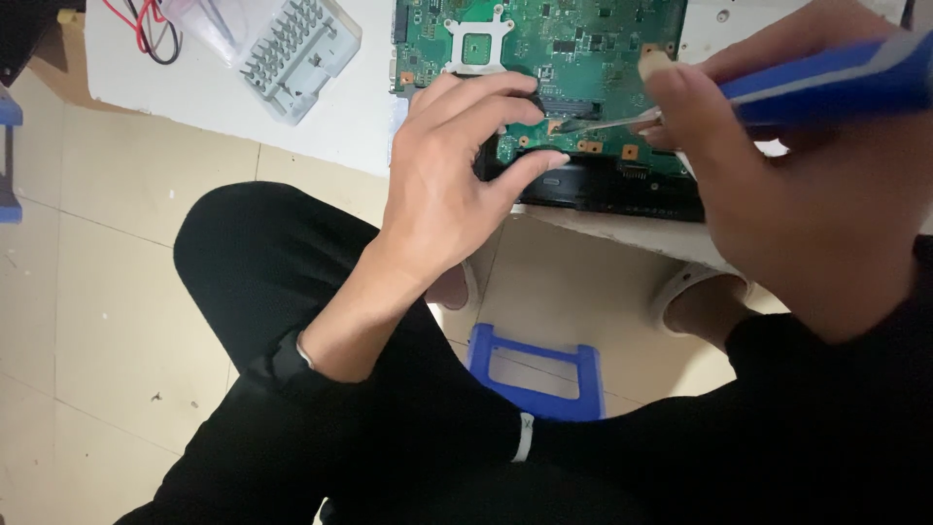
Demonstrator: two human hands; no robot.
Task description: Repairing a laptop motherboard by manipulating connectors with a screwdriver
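A green circuit board (573, 49) lies on a black casing (622, 190) at the near edge of a white table (340, 117). My left hand (452, 180) rests on the board's near edge, fingers curled and pressing down on the board and casing. My right hand (787, 194) grips a blue-handled screwdriver (826, 78). Its thin metal shaft (607, 122) points left, with the tip touching the board just beside my left fingertips. The right hand fills the right side of the view and hides part of the board.
A clear grey case of screwdriver bits (292, 53) sits on the table to the left, with red and black wires (146, 29) behind it. A blue plastic stool (539, 369) shows between my black-trousered legs. The floor is beige tile.
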